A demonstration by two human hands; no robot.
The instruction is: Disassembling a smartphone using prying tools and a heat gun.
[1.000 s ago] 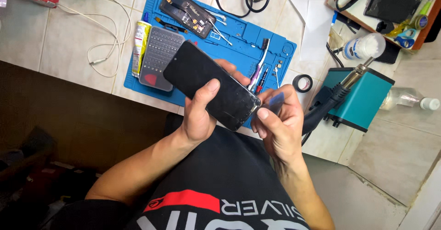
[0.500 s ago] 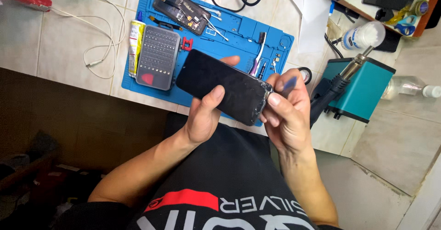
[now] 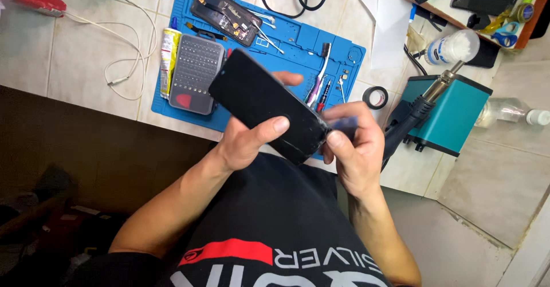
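A black phone (image 3: 269, 112) is held screen-up above the near edge of the desk (image 3: 74, 63), tilted with its far end toward the upper left. The left hand (image 3: 246, 141) cups it from beneath, thumb pressed on the glass and fingertips showing past the far edge. The right hand (image 3: 355, 149) pinches the phone's near corner, with a small blue piece (image 3: 344, 125) between its fingers and the phone; what kind of piece it is cannot be told.

Beneath the phone lies a blue work mat (image 3: 286, 40). On it sits a grey bit case (image 3: 196, 74), open, filled with rows of small bits, with a yellow tube (image 3: 169, 49) just beside it. Farther back on the mat lies an opened phone body (image 3: 226, 15), its inner parts showing. A toothbrush (image 3: 321, 69) and small tools lie to the right of the phone.

Off the mat are a roll of black tape (image 3: 375, 97), a teal box-shaped station (image 3: 452, 115) carrying a handpiece, a white jar (image 3: 455, 46) and a clear bottle (image 3: 510, 110) lying down. A white cable (image 3: 123, 63) curls at the left.
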